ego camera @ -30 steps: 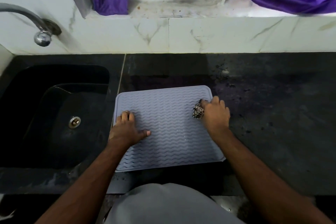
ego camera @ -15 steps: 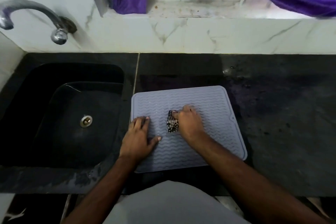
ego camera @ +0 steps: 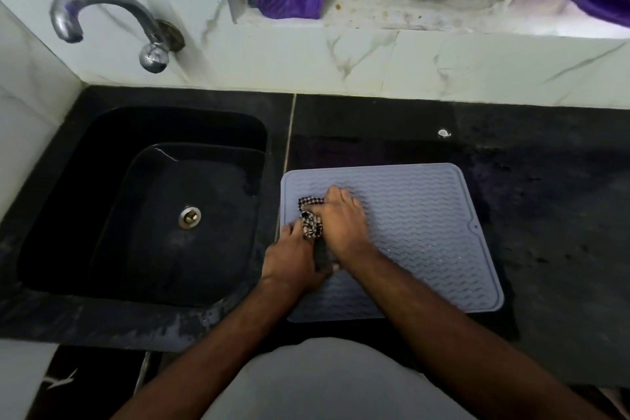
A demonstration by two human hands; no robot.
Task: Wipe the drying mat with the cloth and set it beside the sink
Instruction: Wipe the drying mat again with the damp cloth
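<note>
One grey drying mat (ego camera: 416,232) lies beside one sink (ego camera: 143,201). The right hand (ego camera: 341,225) clamps one checked cloth (ego camera: 311,220); the left hand (ego camera: 289,261) presses flat, fingers straight.

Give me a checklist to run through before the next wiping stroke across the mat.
1. Cloth in hand: ok. The right hand grips the checked cloth.
2. Cloth on the drying mat: ok, it sits at the mat's left part.
3. Mat held steady: ok. The left hand rests on the mat's left edge.
4. Mat flat on the counter: ok, no lifted corner shows.
5. Path to the right free: ok, the ribbed surface there is bare.
6. Mat clean or dry: cannot tell, though small shiny specks show near the right forearm.
7. Mat beside the sink: ok, its left edge lies close to the basin.
</note>
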